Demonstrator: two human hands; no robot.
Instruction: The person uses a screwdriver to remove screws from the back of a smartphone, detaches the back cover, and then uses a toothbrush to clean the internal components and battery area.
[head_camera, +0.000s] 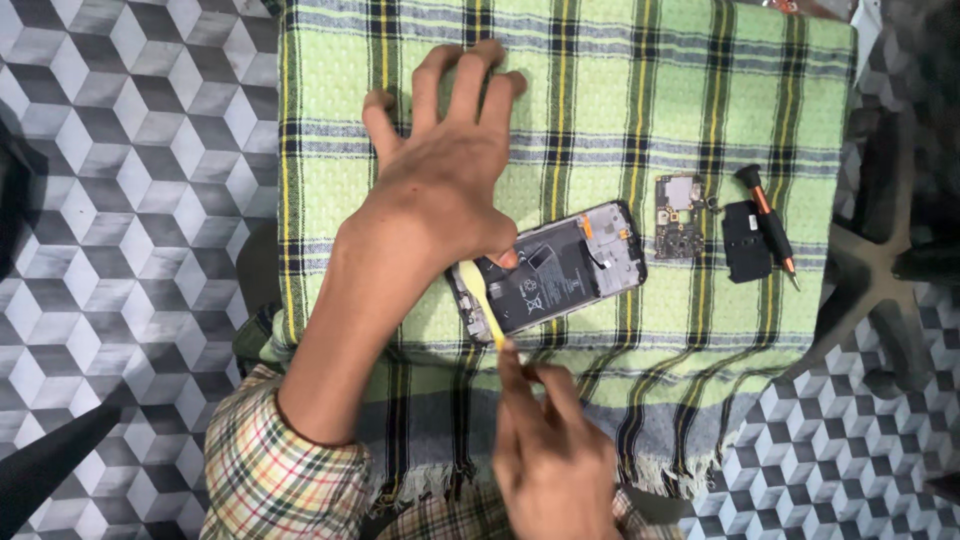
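**Opened smartphone held down while a yellow pry tool works along its edge**

An opened black smartphone with its back cover removed (555, 268), battery and inner frame exposed, lies on a green plaid woven cloth (640, 90) spread over a floor of grey and white cube-pattern tiles (130, 150). The phone serves as the landmark. Its long axis runs diagonally, from the lower left end near the person up to the right end farther away.

The left hand (445, 180) reaches in from the lower left, its thumb pressed on the phone's left end and its four fingers spread apart, fingertips resting on the cloth beyond the phone. It grips nothing; it only pins the phone.

The right hand (550, 450) lies directly below the phone's left end, nearer the person, with thumb and fingers pinched together on the lower end of a thin yellow plastic pry tool (483, 305). The tool slants up and to the left from the fingers, its upper end meeting the phone's left end just beneath the left thumb. Both hands thus converge on the same end of the phone.

To the right of the phone, well apart from both hands, lie a small green circuit board (678, 218), a black plastic cover piece (745, 240), and a black screwdriver with orange bands (768, 225) partly across that cover.
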